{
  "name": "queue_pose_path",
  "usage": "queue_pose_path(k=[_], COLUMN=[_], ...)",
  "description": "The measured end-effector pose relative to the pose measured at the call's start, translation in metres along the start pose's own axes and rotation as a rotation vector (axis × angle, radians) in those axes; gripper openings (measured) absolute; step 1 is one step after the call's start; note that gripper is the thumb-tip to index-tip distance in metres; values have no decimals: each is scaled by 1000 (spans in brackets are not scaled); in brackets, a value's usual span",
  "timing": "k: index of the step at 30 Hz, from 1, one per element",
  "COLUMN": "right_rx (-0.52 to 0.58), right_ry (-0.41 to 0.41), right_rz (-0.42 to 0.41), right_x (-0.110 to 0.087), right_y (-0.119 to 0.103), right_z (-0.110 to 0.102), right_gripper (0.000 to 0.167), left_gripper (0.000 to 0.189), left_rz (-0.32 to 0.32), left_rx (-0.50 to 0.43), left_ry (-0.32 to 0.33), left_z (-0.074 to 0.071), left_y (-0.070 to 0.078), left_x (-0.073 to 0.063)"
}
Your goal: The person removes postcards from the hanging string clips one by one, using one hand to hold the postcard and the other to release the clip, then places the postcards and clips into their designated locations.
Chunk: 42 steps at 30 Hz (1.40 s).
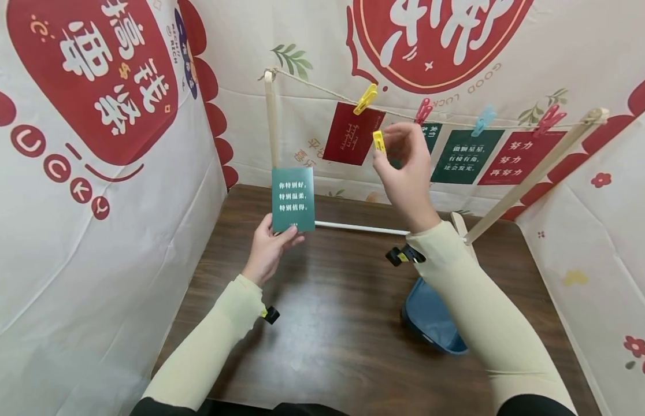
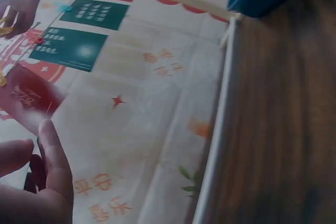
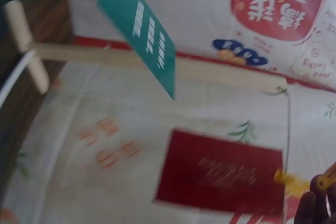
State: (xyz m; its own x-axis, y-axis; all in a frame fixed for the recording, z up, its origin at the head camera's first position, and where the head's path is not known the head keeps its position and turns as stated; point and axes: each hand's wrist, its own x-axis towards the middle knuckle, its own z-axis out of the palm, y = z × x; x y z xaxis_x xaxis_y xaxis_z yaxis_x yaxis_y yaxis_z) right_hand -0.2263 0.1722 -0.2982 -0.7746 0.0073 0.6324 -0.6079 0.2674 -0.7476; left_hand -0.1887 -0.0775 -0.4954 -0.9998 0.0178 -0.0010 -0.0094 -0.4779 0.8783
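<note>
My left hand [image 1: 267,248] pinches a green card [image 1: 293,196] with white writing by its lower edge, holding it upright left of the hanging cards. My right hand [image 1: 407,173] pinches a small yellow clothespin [image 1: 378,142] between thumb and fingers, in front of the string [image 1: 317,86]. On the string, another yellow clothespin [image 1: 366,99] holds a dark red card [image 1: 353,134]. A red clothespin [image 1: 423,111] holds a green card [image 1: 433,134] partly hidden by my right hand. Farther right, a blue clothespin [image 1: 484,120] holds a green card [image 1: 468,156] and a pink-red clothespin [image 1: 549,120] a red card [image 1: 522,159].
The string runs between a left wooden post [image 1: 271,121] and a right wooden post [image 1: 536,173]. A white rod [image 1: 361,228] joins the frame low down. A blue bin [image 1: 434,318] stands on the brown table [image 1: 322,346], partly under my right forearm. Printed cloth surrounds the table.
</note>
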Motion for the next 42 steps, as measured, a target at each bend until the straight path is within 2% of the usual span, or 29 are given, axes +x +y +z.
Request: queue_pose_path(k=[4,7,11,15,21,31,38,42], right_rx=[-34,-94,-183,-234,-327,-456,-529,-576], right_ry=[-53,-87,-130,-181,-255,-437,-620,-707], right_rz=[73,139,208,254,333,528,640,685], right_x=[-24,-38,-52,-69,-94,-130,-150,-156], right_y=[10,37,72,85,98,142,169,180], right_z=[-25,-44,-69,-91,-119,-168,-199,-210], right_gripper=[20,16,19,21,22,29,37,40], left_gripper=[51,61,76,86,90,91,90,92], left_rz=[-76,-133,-200,-251,-297,-381,-441,-453], left_rx=[17,28,33,24,32,69,140,166], left_ry=[22,40,54,52,38,50,63,73], left_z=[-8,-11,-15,-20,-30,-44,-56,-60], left_y=[-18,-30,-43,-56,-75,-96,-107,-110], left_x=[-11,-19,-27,-34,-46,-61,-72,-74])
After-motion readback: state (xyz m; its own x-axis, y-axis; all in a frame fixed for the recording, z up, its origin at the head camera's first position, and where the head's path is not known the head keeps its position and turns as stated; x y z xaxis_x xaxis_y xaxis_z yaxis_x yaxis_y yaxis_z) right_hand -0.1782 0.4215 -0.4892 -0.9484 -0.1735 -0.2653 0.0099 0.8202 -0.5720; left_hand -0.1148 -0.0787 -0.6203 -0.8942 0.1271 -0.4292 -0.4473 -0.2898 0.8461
